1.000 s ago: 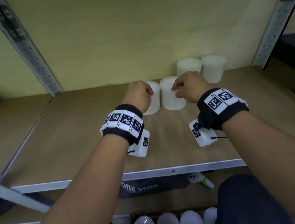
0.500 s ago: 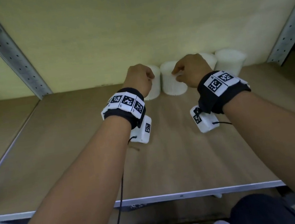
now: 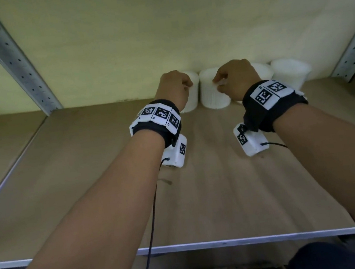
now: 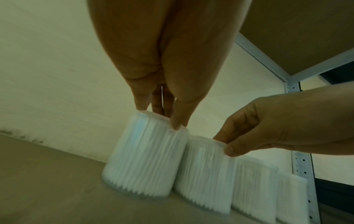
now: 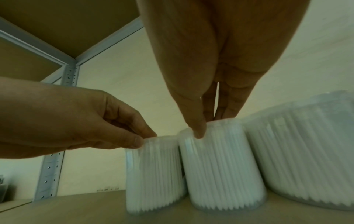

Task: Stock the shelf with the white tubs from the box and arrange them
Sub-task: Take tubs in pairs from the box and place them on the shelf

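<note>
Hands pinch tub tops: left hand (image 3: 173, 89) holds the end tub (image 4: 145, 157), right hand (image 3: 236, 78) its neighbour (image 5: 220, 166). Best to push gently against the wall, side by side.

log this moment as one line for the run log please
left hand: grips leftmost tub by top | right hand: grips second tub | both on shelf at back wall
</note>
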